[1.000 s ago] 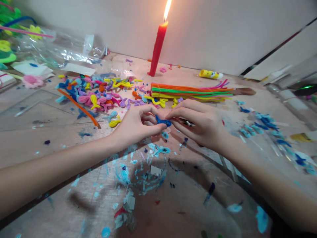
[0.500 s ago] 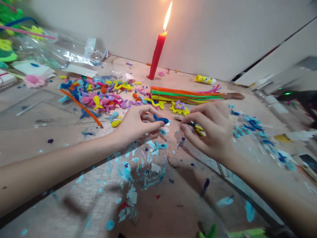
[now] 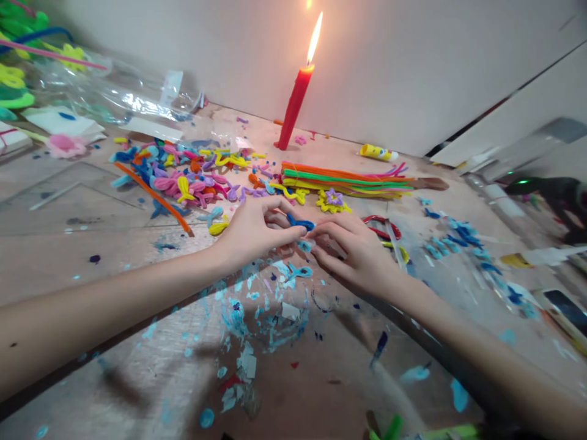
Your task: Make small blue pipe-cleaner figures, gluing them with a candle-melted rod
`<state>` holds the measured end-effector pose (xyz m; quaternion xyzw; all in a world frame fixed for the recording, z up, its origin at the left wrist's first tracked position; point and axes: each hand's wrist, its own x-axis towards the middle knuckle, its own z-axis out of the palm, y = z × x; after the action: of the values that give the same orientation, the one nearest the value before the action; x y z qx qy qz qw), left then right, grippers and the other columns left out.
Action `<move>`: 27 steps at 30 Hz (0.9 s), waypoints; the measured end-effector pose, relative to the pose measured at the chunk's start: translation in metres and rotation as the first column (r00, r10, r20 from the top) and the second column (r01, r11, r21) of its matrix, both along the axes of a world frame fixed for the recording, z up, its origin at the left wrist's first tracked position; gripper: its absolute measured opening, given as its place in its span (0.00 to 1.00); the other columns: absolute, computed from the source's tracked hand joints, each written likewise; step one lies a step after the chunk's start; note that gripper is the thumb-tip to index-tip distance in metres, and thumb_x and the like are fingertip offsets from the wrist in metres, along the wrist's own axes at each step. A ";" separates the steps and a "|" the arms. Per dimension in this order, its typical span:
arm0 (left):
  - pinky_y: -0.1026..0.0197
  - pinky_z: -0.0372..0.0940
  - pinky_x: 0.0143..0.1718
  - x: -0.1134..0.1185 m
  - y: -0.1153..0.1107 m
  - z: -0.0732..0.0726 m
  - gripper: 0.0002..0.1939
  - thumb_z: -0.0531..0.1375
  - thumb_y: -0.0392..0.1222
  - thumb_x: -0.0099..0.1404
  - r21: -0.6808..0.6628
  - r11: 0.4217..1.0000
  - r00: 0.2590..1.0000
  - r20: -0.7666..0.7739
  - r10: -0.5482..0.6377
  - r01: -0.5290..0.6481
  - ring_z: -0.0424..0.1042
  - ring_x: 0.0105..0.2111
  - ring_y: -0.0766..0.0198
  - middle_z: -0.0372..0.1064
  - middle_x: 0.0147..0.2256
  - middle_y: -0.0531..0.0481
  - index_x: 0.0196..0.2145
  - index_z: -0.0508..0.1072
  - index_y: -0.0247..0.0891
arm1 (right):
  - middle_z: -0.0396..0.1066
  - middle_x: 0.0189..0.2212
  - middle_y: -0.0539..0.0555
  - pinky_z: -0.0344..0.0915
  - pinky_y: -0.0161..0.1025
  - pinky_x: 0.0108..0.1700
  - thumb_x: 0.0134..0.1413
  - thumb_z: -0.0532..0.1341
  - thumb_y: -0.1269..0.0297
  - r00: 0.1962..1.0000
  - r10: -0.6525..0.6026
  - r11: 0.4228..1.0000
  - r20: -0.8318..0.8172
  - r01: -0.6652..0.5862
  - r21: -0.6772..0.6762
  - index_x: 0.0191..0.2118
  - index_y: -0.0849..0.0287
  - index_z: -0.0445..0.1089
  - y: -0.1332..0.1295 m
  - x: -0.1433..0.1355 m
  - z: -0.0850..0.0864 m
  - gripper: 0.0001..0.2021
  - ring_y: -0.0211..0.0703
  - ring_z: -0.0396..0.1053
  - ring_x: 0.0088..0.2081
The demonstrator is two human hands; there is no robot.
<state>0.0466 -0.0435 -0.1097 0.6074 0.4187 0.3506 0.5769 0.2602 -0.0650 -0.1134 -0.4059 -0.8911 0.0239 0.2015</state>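
A small dark blue looped piece [image 3: 300,223] is pinched between the thumb and fingers of my left hand [image 3: 257,229], over the middle of the table. My right hand [image 3: 353,247] meets it from the right, its curled fingertips touching the piece's right end. Just below the fingertips lies a light blue looped piece [image 3: 299,271] on the paint-spotted table. Scissors with red and yellow handles [image 3: 383,227] rest behind my right hand, partly hidden by it.
A lit red candle [image 3: 296,107] stands at the back. Nearby lie a bundle of coloured stems [image 3: 343,180], a yellow tube [image 3: 378,152] and a heap of small coloured pieces [image 3: 197,177]. Blue pieces [image 3: 463,233] lie at right, a clear plastic bag [image 3: 132,101] at back left.
My right hand has moved left from beside the scissors to the blue piece, uncovering the scissors' handles. My left hand still holds the piece in nearly the same place.
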 end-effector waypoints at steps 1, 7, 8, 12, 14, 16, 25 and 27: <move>0.70 0.65 0.21 0.000 0.000 0.000 0.07 0.66 0.38 0.59 0.003 1.000 1.000 -0.002 0.004 -0.004 0.72 0.21 0.69 0.73 0.21 0.54 0.33 0.71 0.36 | 0.74 0.35 0.57 0.68 0.44 0.41 0.60 0.60 0.65 1.000 -0.011 1.000 -0.024 0.011 0.004 0.39 0.59 0.70 0.000 0.001 0.002 0.04 0.47 0.71 0.38; 0.68 0.68 0.24 0.001 -0.002 -0.003 0.07 0.66 0.39 0.59 0.008 1.000 1.000 0.021 -0.008 0.008 0.75 0.24 0.67 0.75 0.24 0.52 0.32 0.71 0.36 | 0.73 0.29 0.52 0.66 0.37 0.30 0.54 0.62 0.70 0.982 -0.015 0.990 -0.186 0.041 0.137 0.38 0.57 0.70 -0.004 0.004 0.019 0.05 0.40 0.69 0.28; 0.68 0.68 0.24 0.001 -0.002 -0.003 0.07 0.66 0.39 0.59 0.017 1.000 1.000 0.020 -0.008 0.008 0.76 0.25 0.67 0.75 0.24 0.52 0.32 0.71 0.36 | 0.73 0.30 0.52 0.66 0.38 0.30 0.54 0.62 0.69 0.984 -0.001 0.987 -0.180 0.030 0.158 0.38 0.57 0.70 -0.005 0.003 0.021 0.05 0.41 0.70 0.29; 0.69 0.66 0.23 0.001 -0.001 -0.004 0.08 0.66 0.39 0.59 0.043 0.999 1.000 0.005 -0.009 0.008 0.75 0.24 0.67 0.73 0.22 0.53 0.32 0.71 0.35 | 0.74 0.31 0.53 0.68 0.39 0.32 0.58 0.61 0.68 0.993 0.048 0.977 -0.112 -0.024 0.210 0.39 0.56 0.70 -0.005 -0.003 0.022 0.04 0.42 0.71 0.31; 0.68 0.66 0.23 0.001 -0.001 -0.004 0.08 0.66 0.40 0.59 0.045 0.999 1.000 0.002 -0.010 0.010 0.75 0.24 0.67 0.74 0.22 0.53 0.32 0.71 0.36 | 0.74 0.31 0.53 0.68 0.38 0.32 0.58 0.61 0.68 0.994 0.057 0.973 -0.097 -0.033 0.229 0.39 0.56 0.70 -0.004 -0.005 0.021 0.04 0.41 0.72 0.30; 0.68 0.66 0.23 0.001 -0.001 -0.005 0.08 0.66 0.41 0.59 0.048 0.999 1.000 -0.003 -0.011 0.011 0.76 0.24 0.66 0.74 0.23 0.52 0.32 0.71 0.36 | 0.75 0.31 0.53 0.68 0.38 0.32 0.59 0.61 0.68 0.994 0.062 0.970 -0.088 -0.039 0.240 0.39 0.55 0.70 -0.004 -0.006 0.021 0.03 0.41 0.72 0.30; 0.69 0.66 0.22 0.001 0.000 -0.010 0.09 0.66 0.41 0.59 0.048 0.999 0.999 0.022 -0.026 0.025 0.77 0.24 0.66 0.75 0.24 0.52 0.32 0.71 0.36 | 0.76 0.32 0.54 0.69 0.38 0.32 0.60 0.61 0.67 0.996 0.069 0.970 -0.054 -0.054 0.239 0.40 0.56 0.70 -0.004 -0.007 0.019 0.04 0.41 0.73 0.31; 0.68 0.67 0.23 0.001 0.000 -0.011 0.09 0.66 0.41 0.59 0.050 0.998 0.999 0.023 -0.025 0.024 0.77 0.25 0.65 0.75 0.24 0.52 0.32 0.71 0.36 | 0.76 0.32 0.54 0.69 0.38 0.32 0.60 0.61 0.66 0.996 0.065 0.970 -0.063 -0.049 0.239 0.40 0.55 0.70 -0.004 -0.008 0.019 0.03 0.41 0.73 0.31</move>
<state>0.0479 -0.0435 -0.1204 0.6225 0.3955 0.3611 0.5707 0.2525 -0.0688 -0.0947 -0.3521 -0.8912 -0.0625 0.2789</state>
